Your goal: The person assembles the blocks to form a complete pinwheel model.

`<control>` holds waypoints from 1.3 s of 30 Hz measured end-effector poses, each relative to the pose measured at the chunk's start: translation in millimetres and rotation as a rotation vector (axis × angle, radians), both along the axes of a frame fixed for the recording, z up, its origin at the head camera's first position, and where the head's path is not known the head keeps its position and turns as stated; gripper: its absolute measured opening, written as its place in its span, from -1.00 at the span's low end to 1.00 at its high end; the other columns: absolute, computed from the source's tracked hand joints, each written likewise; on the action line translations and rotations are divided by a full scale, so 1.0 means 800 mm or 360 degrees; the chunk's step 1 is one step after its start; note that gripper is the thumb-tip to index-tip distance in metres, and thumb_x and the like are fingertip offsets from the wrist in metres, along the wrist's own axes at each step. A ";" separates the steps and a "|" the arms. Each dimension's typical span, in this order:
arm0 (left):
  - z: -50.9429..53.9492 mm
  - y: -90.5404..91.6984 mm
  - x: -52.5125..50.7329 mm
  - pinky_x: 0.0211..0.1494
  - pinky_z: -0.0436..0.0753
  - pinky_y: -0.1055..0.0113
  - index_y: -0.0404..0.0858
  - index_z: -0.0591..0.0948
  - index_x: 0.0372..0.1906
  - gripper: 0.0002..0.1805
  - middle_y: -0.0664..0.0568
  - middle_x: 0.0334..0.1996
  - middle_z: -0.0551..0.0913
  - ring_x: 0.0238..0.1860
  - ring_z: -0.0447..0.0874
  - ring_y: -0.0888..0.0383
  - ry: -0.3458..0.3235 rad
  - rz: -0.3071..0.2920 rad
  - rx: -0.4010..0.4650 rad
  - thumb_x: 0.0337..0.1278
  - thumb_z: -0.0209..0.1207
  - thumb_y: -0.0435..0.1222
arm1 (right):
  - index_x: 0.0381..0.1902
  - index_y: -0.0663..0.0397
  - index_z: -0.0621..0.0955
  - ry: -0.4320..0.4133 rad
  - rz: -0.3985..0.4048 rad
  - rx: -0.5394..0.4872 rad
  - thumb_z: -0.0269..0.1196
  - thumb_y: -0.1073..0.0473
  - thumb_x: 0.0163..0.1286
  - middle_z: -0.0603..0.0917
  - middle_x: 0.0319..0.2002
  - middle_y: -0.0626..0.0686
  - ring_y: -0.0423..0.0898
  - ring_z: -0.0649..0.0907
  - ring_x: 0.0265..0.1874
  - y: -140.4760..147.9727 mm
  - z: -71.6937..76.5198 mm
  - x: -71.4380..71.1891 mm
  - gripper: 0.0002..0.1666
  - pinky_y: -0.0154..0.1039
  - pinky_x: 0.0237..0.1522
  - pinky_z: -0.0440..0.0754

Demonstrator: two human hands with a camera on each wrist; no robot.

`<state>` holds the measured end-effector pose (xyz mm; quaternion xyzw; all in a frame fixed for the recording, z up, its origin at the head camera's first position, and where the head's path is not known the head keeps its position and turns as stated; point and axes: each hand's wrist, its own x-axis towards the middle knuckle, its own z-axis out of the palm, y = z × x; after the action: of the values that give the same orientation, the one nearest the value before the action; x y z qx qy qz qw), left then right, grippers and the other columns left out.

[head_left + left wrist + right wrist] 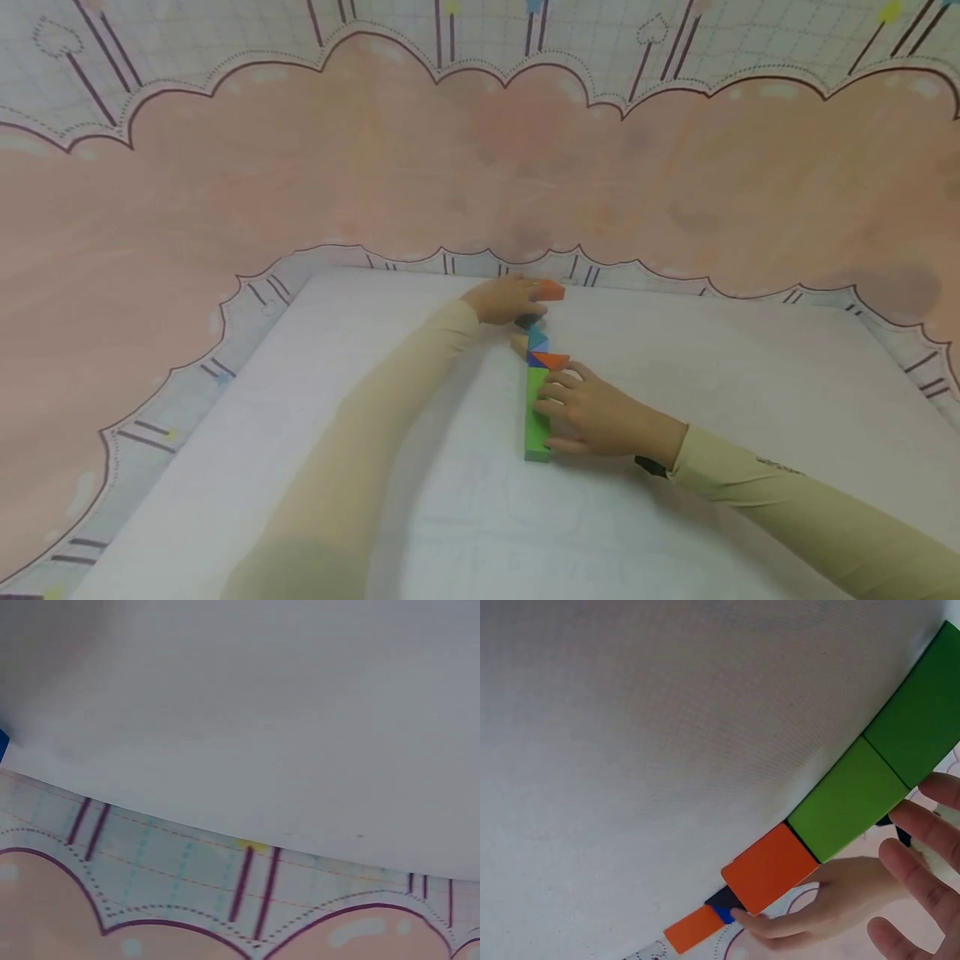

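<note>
A line of coloured blocks runs away from the person across a white tabletop (750,375), with a hand at each stretch of it. The right hand (600,414) lies against the near end, its fingers (922,883) spread and only lightly bent, with gaps between them; they reach the side of the long green section (536,432) without wrapping round it. The right wrist view shows that section as two blocks set end to end, a darker green block (922,709) and a lighter green block (847,799), with an orange block (771,868) beyond them.

In the head view, an orange triangle (555,361) sticks out to the right just past the green, next to a dark blue piece (534,360); a teal triangle (537,336) and a tan piece (519,343) stand farther along, the tan one out to the left.

The left hand (504,300) is at the far end, palm down, between a dark block (528,320) and a far orange block (552,290) — its fingertips are close to both, but whether they pinch either one cannot be told. Beige sleeves (757,467) cover both forearms, and behind everything rises a patterned backdrop (450,167) — peach, with scalloped outlines
</note>
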<state>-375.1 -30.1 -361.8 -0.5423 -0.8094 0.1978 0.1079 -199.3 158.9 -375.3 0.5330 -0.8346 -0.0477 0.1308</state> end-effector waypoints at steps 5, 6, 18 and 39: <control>-0.009 -0.021 -0.008 0.33 0.42 0.12 0.13 0.47 0.14 -0.58 -0.06 0.17 0.52 0.20 0.49 -0.01 0.0004 0.0111 -0.0034 0.25 0.04 -0.36 | -0.05 -0.01 0.58 -0.0022 -0.0018 0.0011 0.21 -0.23 0.21 0.65 -0.08 -0.01 -0.01 0.55 0.04 -0.001 0.002 0.001 -0.49 0.13 0.16 0.45; -0.009 -0.025 -0.008 0.33 0.42 0.13 0.13 0.46 0.15 -0.58 -0.05 0.15 0.54 0.19 0.49 -0.01 -0.0003 0.0127 -0.0034 0.27 0.04 -0.35 | -0.05 -0.01 0.58 -0.0030 -0.0025 0.0015 0.21 -0.23 0.21 0.65 -0.08 -0.01 -0.01 0.54 0.05 -0.001 0.002 0.001 -0.49 0.13 0.17 0.45; -0.009 -0.051 0.004 0.35 0.38 0.12 -0.11 0.48 0.14 -0.68 -0.10 0.10 0.57 0.16 0.50 -0.02 -0.0114 0.0379 0.0080 0.34 -0.04 -0.33 | -0.05 -0.02 0.57 -0.0030 -0.0045 0.0034 0.21 -0.22 0.21 0.64 -0.07 -0.01 -0.02 0.55 0.04 -0.001 0.001 0.001 -0.50 0.11 0.17 0.45; -0.018 -0.058 0.003 0.34 0.39 0.12 -0.19 0.43 0.16 -0.66 -0.11 0.12 0.55 0.18 0.50 -0.03 -0.0135 0.0492 0.0143 0.33 0.00 -0.30 | -0.08 -0.01 0.57 -0.0022 -0.0010 0.0007 0.22 -0.20 0.20 0.64 -0.10 -0.01 -0.03 0.55 0.01 -0.004 0.001 0.001 -0.52 0.09 0.14 0.46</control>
<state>-372.6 -76.6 -376.0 -0.4139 -0.8950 0.1527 0.0661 -198.1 155.8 -374.8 0.5310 -0.8370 -0.0464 0.1237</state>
